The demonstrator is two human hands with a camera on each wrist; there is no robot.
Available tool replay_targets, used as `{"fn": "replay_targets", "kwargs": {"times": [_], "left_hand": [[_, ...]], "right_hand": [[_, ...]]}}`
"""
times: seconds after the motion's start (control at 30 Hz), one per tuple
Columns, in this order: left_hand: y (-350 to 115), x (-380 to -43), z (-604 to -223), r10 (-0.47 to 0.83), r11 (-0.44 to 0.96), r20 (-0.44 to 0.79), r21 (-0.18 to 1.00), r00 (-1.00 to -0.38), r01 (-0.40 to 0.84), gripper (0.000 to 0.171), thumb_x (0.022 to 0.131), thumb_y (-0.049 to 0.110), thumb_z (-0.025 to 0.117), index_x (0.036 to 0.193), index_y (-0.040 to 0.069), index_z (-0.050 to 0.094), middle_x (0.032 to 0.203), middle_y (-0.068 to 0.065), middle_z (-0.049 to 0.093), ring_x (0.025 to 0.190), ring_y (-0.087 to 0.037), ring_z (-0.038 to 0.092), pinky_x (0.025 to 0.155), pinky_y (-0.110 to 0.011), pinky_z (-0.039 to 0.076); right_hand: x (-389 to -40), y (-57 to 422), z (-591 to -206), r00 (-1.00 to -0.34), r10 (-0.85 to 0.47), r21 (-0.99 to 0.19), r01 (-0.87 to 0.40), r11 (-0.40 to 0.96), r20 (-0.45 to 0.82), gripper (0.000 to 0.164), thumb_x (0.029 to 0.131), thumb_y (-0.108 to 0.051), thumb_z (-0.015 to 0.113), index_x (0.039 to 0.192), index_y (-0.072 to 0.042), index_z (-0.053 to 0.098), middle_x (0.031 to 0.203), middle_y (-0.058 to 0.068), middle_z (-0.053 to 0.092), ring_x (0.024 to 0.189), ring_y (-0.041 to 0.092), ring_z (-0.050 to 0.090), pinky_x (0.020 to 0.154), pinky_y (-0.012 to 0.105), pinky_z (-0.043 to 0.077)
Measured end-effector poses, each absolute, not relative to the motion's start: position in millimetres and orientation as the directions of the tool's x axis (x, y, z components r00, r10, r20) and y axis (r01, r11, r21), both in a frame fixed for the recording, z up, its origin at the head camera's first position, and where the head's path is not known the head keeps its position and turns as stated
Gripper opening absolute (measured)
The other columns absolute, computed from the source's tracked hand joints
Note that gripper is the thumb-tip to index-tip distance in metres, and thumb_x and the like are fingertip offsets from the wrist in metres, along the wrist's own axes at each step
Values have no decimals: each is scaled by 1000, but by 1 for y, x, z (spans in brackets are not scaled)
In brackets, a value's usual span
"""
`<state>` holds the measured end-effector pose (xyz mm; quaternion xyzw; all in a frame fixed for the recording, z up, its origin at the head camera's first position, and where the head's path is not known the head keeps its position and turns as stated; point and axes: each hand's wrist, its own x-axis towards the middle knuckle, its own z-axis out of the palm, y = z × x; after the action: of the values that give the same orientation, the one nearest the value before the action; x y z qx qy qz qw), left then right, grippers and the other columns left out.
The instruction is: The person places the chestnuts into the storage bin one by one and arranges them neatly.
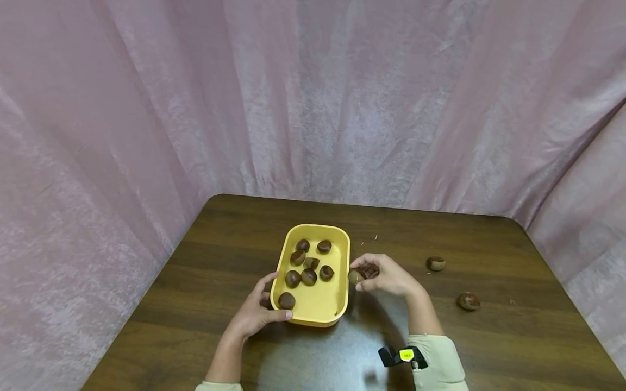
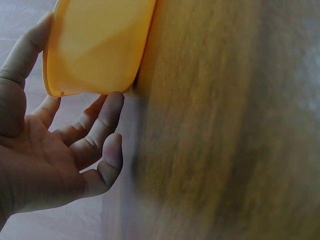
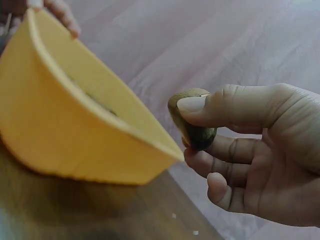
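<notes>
A yellow plastic tray (image 1: 313,314) with rounded corners stands in the middle of the table in the head view, with several brown chestnuts (image 1: 308,277) lying in it. My left hand (image 1: 251,314) grips its near left corner, thumb on the near rim and fingers along the left side; the left wrist view shows the hand (image 2: 65,145) against the tray wall (image 2: 100,45). Just beside the tray's right rim, my right hand (image 1: 383,274) pinches a chestnut (image 1: 355,277). In the right wrist view this chestnut (image 3: 192,120) shows its pale base, between thumb and fingers.
Two more chestnuts lie on the wooden table (image 1: 489,347) to the right, one farther back (image 1: 436,264) and another chestnut (image 1: 468,301) nearer. Small pale crumbs (image 1: 375,237) are scattered behind my right hand. A pink curtain (image 1: 342,108) hangs behind the table.
</notes>
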<state>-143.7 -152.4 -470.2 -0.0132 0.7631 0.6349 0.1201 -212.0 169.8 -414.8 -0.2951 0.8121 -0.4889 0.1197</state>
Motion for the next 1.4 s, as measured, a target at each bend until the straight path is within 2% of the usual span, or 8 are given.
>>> {"fn": "replay_targets", "kwargs": {"times": [0.2,0.6,0.87,0.97,1.2,1.4], "left_hand": [[-152,-143,-470,132,205,-209,962,-969,-180,97,64,12,86,143,22,31,106,-23,50,81,-26,58,68,-36,44],[-153,-139,-470,138,206,-220,960,-966,-189,97,65,12,86,143,21,29,106,-24,49,76,-25,59,67,-36,44],[-151,-139,-464,140,205,-220,960,-965,-189,97,66,11,85,144,19,29,108,-23,49,80,-25,59,68,-37,44],[-152,-140,-467,142,209,-216,961,-966,-184,97,66,11,85,144,21,28,108,-23,49,81,-26,59,69,-37,44],[-152,-140,-462,161,206,-232,958,-959,-197,98,67,9,84,145,16,26,108,-26,49,78,-25,59,68,-38,44],[-151,-142,-463,168,193,-210,965,-963,-176,97,68,9,84,145,17,26,108,-25,50,79,-25,60,69,-37,45]], "right_hand": [[-226,156,-402,-740,-670,-891,-342,299,59,39,71,-2,77,107,3,62,93,8,62,83,23,56,73,36,46],[-242,127,-399,-672,-740,-923,-263,281,-34,39,69,4,74,106,0,64,97,7,64,85,23,56,71,32,47],[-248,110,-396,-670,-739,-913,-250,323,-78,40,69,1,77,107,-1,64,103,6,62,91,21,55,77,34,45],[-253,105,-402,-663,-744,-919,-238,314,-83,40,67,-1,79,105,-4,66,97,3,62,87,19,54,74,33,46],[-257,92,-409,-632,-763,-945,-147,293,-138,42,66,3,79,105,1,66,100,6,62,87,20,54,72,33,48],[-263,81,-410,-621,-753,-937,-82,338,-217,39,66,3,77,103,-2,67,88,10,61,73,19,57,61,32,50]]}}
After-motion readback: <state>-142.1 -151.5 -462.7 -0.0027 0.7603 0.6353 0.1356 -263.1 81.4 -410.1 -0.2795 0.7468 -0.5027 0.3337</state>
